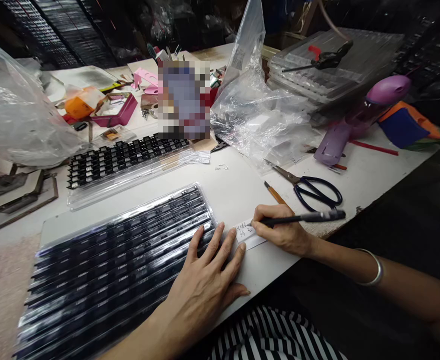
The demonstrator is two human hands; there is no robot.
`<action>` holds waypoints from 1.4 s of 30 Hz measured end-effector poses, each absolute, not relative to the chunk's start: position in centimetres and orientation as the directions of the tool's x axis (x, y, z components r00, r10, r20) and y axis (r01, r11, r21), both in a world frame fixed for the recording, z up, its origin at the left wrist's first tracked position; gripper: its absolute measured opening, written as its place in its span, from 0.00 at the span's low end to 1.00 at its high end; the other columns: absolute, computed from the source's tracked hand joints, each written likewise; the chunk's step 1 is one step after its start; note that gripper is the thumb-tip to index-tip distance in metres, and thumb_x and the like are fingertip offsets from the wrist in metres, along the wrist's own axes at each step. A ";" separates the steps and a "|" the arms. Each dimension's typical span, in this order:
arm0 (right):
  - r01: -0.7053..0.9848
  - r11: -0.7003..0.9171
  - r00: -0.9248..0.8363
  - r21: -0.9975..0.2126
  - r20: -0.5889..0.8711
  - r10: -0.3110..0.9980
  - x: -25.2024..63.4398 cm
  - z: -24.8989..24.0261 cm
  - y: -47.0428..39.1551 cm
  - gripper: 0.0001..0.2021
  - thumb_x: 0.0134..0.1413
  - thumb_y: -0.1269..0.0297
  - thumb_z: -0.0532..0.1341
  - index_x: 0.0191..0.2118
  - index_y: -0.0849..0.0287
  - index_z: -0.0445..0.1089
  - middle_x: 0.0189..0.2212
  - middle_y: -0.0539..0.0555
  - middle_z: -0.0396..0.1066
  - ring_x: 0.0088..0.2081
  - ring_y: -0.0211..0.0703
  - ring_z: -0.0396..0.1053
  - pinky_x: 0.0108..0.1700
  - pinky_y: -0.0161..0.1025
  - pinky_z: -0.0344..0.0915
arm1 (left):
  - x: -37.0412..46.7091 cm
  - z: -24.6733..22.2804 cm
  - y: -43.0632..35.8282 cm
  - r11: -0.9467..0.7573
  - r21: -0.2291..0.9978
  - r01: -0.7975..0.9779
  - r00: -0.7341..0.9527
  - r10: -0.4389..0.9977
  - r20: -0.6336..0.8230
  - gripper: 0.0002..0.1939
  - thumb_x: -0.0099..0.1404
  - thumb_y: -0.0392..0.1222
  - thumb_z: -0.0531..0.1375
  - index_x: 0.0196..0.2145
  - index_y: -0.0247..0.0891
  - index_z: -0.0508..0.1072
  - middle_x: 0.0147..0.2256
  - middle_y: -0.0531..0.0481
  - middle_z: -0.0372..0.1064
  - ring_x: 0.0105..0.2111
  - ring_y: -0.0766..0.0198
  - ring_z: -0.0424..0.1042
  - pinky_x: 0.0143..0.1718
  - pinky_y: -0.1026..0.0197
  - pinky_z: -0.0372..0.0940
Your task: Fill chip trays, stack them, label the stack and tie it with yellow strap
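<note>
A black pen [298,218] is pinched in my right hand [285,232], its tip on a small white paper slip [252,242] that bears handwriting. My left hand [214,267] lies spread, with fingertips at the slip's left edge and over the right edge of a plastic tray [122,265]. Rows of black parts fill this tray. Just beyond my right hand lie a brown-handled knife [275,193] and scissors [313,189] with dark blue handles.
Another clear tray of black parts [125,157] sits farther back. Plastic bags [20,110] stand at left, with more crumpled plastic [265,120] at centre. A purple bottle [358,120] and stacked clear trays [328,70] are at right. The table edge runs below my right forearm.
</note>
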State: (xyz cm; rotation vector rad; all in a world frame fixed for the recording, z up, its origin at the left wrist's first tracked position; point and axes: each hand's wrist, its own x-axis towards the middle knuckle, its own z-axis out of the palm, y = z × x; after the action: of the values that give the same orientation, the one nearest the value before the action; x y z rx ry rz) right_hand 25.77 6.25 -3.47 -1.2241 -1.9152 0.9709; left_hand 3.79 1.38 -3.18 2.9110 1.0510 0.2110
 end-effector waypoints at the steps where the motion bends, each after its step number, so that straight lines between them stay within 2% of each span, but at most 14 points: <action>1: 0.414 0.225 -0.325 -0.882 0.088 0.942 26.0 -3.2 6.4 0.09 0.51 0.71 0.57 0.22 0.58 0.60 0.18 0.45 0.59 0.22 0.33 0.56 0.25 0.33 0.54 | 3.8 -3.2 1.4 -0.772 0.075 0.631 0.764 0.635 0.109 0.28 0.66 0.58 0.49 0.58 0.41 0.61 0.60 0.43 0.57 0.62 0.47 0.48 0.61 0.40 0.39; 4: 0.366 0.164 -0.284 -0.916 0.058 0.957 26.4 -3.0 6.5 0.08 0.51 0.70 0.57 0.22 0.58 0.62 0.18 0.46 0.61 0.22 0.34 0.57 0.25 0.33 0.55 | 3.8 -3.2 1.4 -0.782 0.054 0.621 0.776 0.623 0.100 0.27 0.66 0.57 0.50 0.58 0.42 0.61 0.60 0.43 0.57 0.62 0.47 0.49 0.61 0.40 0.39; 9: 0.400 0.395 -0.409 -0.827 0.225 0.884 26.2 -3.6 6.1 0.09 0.50 0.74 0.56 0.22 0.58 0.59 0.18 0.44 0.56 0.21 0.32 0.53 0.25 0.33 0.53 | 3.9 -3.7 1.2 -0.753 0.101 0.650 0.743 0.658 0.122 0.30 0.64 0.60 0.50 0.59 0.43 0.60 0.61 0.45 0.55 0.63 0.48 0.46 0.62 0.40 0.34; 11: 0.421 0.423 -0.424 -0.802 0.239 0.874 26.0 -3.9 6.1 0.10 0.50 0.75 0.56 0.22 0.58 0.58 0.18 0.44 0.54 0.21 0.31 0.52 0.25 0.32 0.52 | 3.9 -3.8 1.2 -0.752 0.112 0.649 0.742 0.659 0.124 0.30 0.64 0.60 0.50 0.59 0.43 0.60 0.61 0.45 0.55 0.63 0.49 0.46 0.62 0.41 0.34; 31: 0.485 0.450 -0.418 -0.750 0.253 0.873 25.8 -3.9 6.2 0.10 0.52 0.74 0.55 0.22 0.59 0.57 0.19 0.44 0.54 0.22 0.31 0.53 0.26 0.32 0.51 | 3.8 -3.7 1.2 -0.758 0.097 0.645 0.748 0.652 0.122 0.30 0.64 0.59 0.51 0.59 0.43 0.60 0.61 0.43 0.56 0.63 0.48 0.46 0.62 0.39 0.36; 42: 0.488 0.447 -0.419 -0.750 0.248 0.873 25.9 -4.0 6.0 0.11 0.51 0.75 0.55 0.22 0.58 0.56 0.18 0.44 0.53 0.21 0.31 0.51 0.25 0.32 0.50 | 3.8 -3.9 1.3 -0.757 0.102 0.645 0.750 0.653 0.107 0.30 0.64 0.60 0.50 0.59 0.43 0.60 0.61 0.44 0.55 0.64 0.48 0.43 0.62 0.40 0.33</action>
State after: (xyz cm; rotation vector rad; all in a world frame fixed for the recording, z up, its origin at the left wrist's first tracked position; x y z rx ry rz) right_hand 25.88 6.04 -3.97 -1.1348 -2.0672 0.7858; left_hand 3.82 1.26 -3.87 2.8834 1.0709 0.2100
